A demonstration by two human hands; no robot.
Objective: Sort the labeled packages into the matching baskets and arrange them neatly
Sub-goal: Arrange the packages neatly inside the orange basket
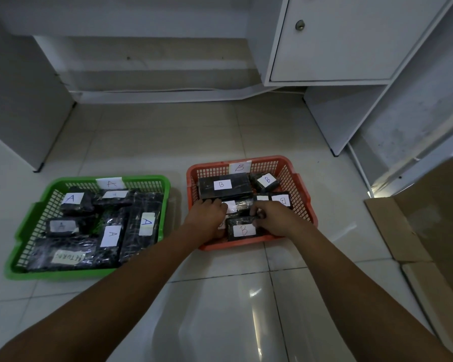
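An orange basket (302,194) tagged B sits on the floor and holds several black wrapped packages with white B labels. Both my hands reach into it. My left hand (208,215) has its fingers curled over a package (239,205) in the basket's middle. My right hand (275,218) grips the far edge of the front B package (242,229). A large B package (224,185) lies at the back. To the left, a green basket (41,205) tagged A holds several black packages with A labels (111,235).
A white cabinet (335,40) with a knobbed door stands at the back right, on legs. An open cardboard box (429,226) lies on the tiles at the right. White furniture panels flank the left side. Glossy floor tiles (220,296) lie in front of the baskets.
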